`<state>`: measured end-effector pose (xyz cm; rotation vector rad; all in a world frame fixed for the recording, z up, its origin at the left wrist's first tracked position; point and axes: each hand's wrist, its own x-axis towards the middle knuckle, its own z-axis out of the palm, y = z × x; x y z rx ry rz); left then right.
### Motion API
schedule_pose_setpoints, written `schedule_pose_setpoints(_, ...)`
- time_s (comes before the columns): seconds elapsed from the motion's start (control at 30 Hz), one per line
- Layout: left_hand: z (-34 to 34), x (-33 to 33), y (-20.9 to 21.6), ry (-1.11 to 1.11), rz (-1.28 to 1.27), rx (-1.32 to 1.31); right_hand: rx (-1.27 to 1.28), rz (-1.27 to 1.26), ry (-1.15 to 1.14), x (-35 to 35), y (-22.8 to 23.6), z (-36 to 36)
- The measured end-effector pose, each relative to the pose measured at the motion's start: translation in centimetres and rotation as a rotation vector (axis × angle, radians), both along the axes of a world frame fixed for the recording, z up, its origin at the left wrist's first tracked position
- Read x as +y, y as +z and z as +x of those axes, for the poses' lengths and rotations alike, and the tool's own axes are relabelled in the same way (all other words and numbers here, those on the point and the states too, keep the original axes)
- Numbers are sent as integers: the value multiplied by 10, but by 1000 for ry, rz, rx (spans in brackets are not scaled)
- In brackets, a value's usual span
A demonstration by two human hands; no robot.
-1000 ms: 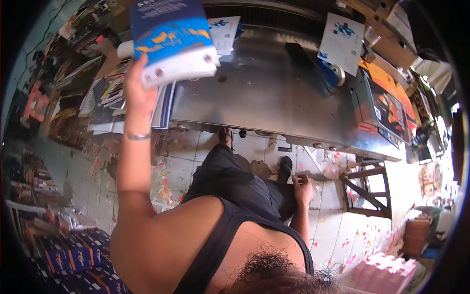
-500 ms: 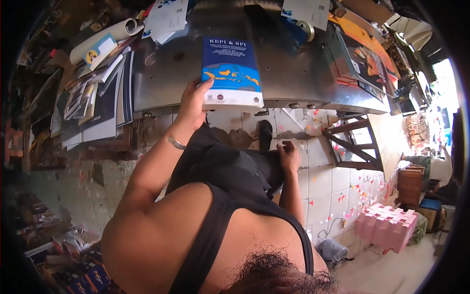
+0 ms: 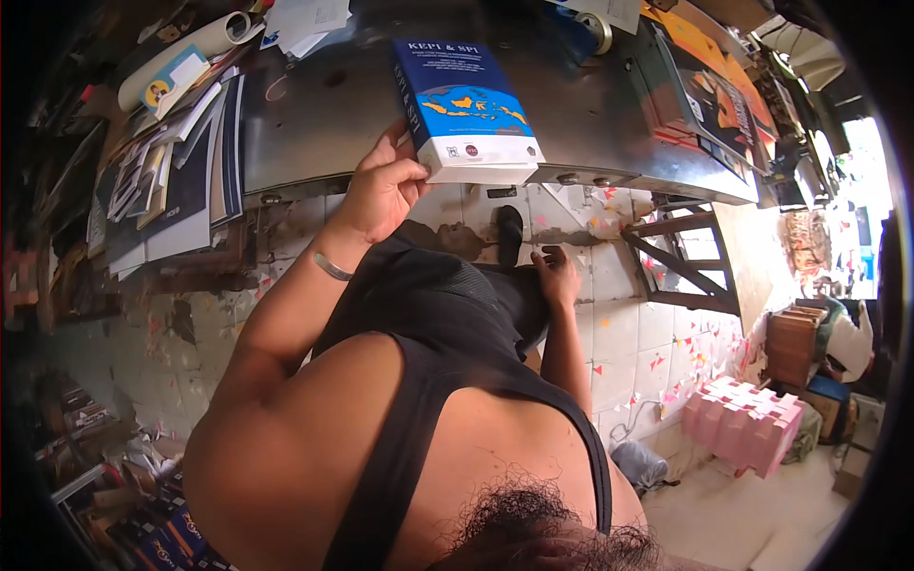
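My left hand [image 3: 381, 187] grips the near left corner of a thick stack of blue-and-white books [image 3: 464, 107] with a map on the cover. The stack lies flat at the front edge of a grey metal table [image 3: 314, 124]. My right hand [image 3: 556, 274] hangs low beside my right leg, fingers loosely curled, holding nothing. A silver bracelet [image 3: 330, 267] sits on my left wrist.
Piles of dark books and papers [image 3: 171, 171] and a rolled sheet [image 3: 181, 59] crowd the table's left end. Orange-covered books [image 3: 705, 95] lie at its right end. A wooden frame [image 3: 690, 262] stands on the tiled floor, with pink stacks [image 3: 747, 423] farther right.
My left hand has brought the book stack down from the air onto the table's front edge. The view has shifted right. My right hand has stayed by my leg.
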<state>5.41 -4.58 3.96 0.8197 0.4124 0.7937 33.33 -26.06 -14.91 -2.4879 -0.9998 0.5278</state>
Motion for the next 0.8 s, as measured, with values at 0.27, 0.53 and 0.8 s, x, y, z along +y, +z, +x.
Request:
schedule_pose_setpoints(0.27, 9, -8, -4, 14, 0, 78, -24, 20, 41, 2, 5, -7)
schedule_pose_setpoints(0.53, -15, 10, -11, 147, 139, 243, -2, 7, 18, 5, 7, -8)
schedule_pose_setpoints(0.8, -27, 23, 14, 470, 1058, 835, 16, -20, 14, 13, 5, -7)
